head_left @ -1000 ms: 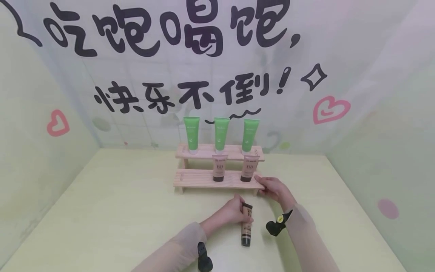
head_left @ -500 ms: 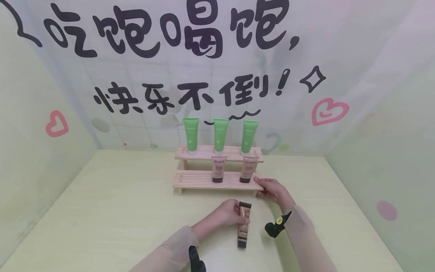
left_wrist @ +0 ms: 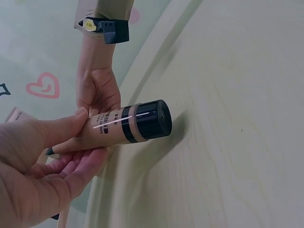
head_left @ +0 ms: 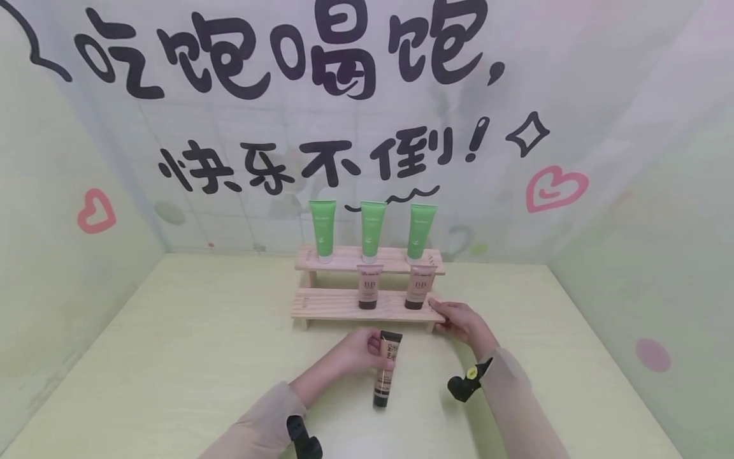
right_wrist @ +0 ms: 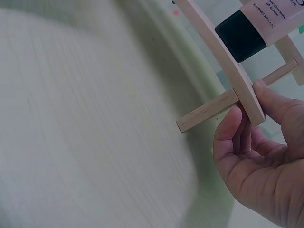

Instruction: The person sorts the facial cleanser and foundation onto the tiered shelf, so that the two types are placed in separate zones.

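Note:
In the head view, my left hand (head_left: 360, 352) grips a tan cosmetic tube (head_left: 385, 370) in front of a wooden two-step rack (head_left: 344, 312). In the left wrist view the tube (left_wrist: 109, 127) lies between thumb and fingers, its black cap (left_wrist: 154, 119) pointing away from the palm. My right hand (head_left: 463, 324) holds the right end of the lower step; in the right wrist view, thumb and fingers pinch the board (right_wrist: 249, 102). Two pink BB cream tubes (head_left: 368, 287) stand cap-down on the lower step, at its middle and right.
Three green tubes (head_left: 323, 229) stand upright on the upper step. The rack sits on a pale wooden table (head_left: 218, 344), near a back wall (head_left: 241, 217) with black lettering. Side walls bound the table left and right.
My left hand has carried the tan tube to the left and slightly toward the rack. The right hand keeps its hold on the rack's end.

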`<control>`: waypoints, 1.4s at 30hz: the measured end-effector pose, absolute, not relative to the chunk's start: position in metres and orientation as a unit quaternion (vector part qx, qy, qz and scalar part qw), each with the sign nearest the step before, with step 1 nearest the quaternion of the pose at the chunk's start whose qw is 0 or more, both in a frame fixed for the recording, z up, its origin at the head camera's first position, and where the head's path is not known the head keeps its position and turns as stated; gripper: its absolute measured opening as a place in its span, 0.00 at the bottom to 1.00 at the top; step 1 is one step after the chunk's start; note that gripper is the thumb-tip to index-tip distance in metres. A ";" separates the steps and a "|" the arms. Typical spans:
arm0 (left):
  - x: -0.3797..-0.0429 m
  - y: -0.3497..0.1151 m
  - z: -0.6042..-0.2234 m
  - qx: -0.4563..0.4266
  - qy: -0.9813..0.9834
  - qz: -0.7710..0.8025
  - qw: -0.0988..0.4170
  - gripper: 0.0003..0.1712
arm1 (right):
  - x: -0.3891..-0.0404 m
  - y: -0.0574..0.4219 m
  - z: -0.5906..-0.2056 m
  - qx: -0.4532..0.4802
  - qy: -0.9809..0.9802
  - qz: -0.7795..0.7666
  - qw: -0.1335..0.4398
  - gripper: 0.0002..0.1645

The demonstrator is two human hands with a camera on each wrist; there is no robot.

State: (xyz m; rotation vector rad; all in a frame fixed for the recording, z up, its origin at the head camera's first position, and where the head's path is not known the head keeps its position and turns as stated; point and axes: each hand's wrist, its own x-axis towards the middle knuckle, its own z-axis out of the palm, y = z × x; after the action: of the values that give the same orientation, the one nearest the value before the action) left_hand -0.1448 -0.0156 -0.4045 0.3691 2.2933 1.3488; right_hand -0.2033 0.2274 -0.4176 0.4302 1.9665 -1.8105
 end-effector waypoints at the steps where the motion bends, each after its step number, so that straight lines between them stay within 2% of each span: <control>1: -0.145 -0.018 -0.404 0.131 0.833 0.488 0.225 0.21 | -0.203 0.227 -0.418 0.157 0.709 -0.653 0.215 0.29; 9: -0.149 -0.038 -0.401 0.120 0.838 0.488 0.213 0.22 | -0.202 0.228 -0.416 0.154 0.702 -0.660 0.220 0.28; 16: -0.157 -0.057 -0.398 0.103 0.834 0.505 0.197 0.22 | -0.200 0.227 -0.415 0.156 0.699 -0.661 0.224 0.30; 25: -0.173 -0.080 -0.383 0.054 0.861 0.485 0.145 0.23 | -0.201 0.228 -0.417 0.141 0.696 -0.666 0.227 0.34; 35: -0.197 -0.103 -0.368 0.034 0.851 0.506 0.135 0.27 | -0.208 0.230 -0.416 0.140 0.684 -0.678 0.230 0.35; 42: -0.210 -0.114 -0.356 0.058 0.869 0.485 0.080 0.26 | -0.206 0.229 -0.415 0.150 0.686 -0.672 0.235 0.35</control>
State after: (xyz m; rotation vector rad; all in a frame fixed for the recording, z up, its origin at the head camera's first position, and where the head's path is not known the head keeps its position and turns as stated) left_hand -0.2098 -0.1144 -0.3565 0.1733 2.6003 1.4496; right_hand -0.2065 0.2292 -0.4154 0.4114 1.8833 -1.8435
